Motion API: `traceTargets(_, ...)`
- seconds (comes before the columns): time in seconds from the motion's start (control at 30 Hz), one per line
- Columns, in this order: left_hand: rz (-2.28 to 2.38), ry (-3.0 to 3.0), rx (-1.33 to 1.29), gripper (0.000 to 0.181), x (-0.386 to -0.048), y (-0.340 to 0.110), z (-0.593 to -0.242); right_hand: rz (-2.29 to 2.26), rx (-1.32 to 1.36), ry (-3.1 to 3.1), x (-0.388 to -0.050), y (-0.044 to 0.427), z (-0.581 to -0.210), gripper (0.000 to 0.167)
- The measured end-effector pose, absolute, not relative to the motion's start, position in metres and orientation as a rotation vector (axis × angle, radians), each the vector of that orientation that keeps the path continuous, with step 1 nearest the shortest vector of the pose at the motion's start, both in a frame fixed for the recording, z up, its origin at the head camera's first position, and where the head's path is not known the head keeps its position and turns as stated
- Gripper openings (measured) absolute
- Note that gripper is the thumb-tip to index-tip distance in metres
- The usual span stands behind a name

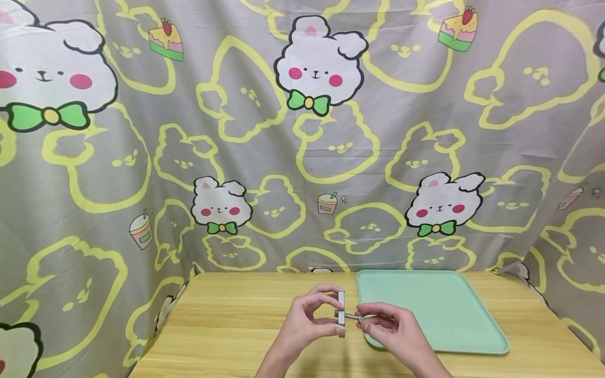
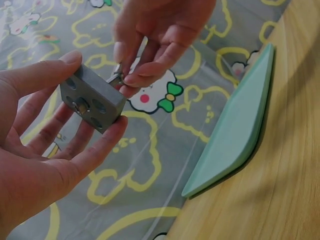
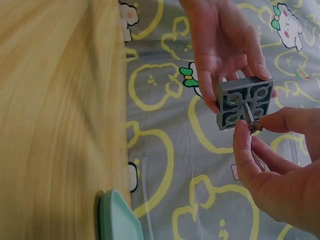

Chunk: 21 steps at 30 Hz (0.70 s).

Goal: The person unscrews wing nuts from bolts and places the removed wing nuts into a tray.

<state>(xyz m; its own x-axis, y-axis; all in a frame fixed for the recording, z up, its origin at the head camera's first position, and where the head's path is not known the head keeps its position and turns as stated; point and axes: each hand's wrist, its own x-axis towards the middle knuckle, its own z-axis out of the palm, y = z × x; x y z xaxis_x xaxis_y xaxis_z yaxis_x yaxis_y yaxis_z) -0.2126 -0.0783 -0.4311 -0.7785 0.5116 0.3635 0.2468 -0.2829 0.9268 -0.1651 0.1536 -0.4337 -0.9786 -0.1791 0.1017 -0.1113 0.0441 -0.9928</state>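
Observation:
My left hand (image 1: 307,317) holds a grey square metal block (image 2: 92,97) by its edges, thumb on one side and fingertips on the other. Several round holes pass through the block, and its ribbed face shows in the right wrist view. From the block's middle a threaded bolt (image 3: 248,113) sticks out toward my right hand (image 1: 389,325). Thumb and fingers of that hand pinch a small metal piece (image 3: 255,126) at the bolt's free end. A thin, shiny part of this piece runs back between the fingers, which hide its full shape. Both hands are raised over the table.
A pale green tray (image 1: 435,310) lies on the right part of the wooden table (image 1: 222,315), just behind my right hand. Behind the table and at its sides hangs a grey curtain (image 1: 264,157) printed with cartoon bears.

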Motion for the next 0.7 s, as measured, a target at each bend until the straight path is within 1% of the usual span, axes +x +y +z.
traceTargets(0.33, 2.184, 1.769, 0.951, 0.032, -0.2130, -0.0787, -0.4309, -2.085, -0.338, 2.359, -0.1620, 0.1493, -0.4334, 0.037)
traceTargets(0.7, 2.189, 1.768, 0.981, 0.033, -0.2135, -0.0792, -0.4321, -2.198, -0.273, 2.228, -0.1629, 0.1469, -0.4332, 0.035)
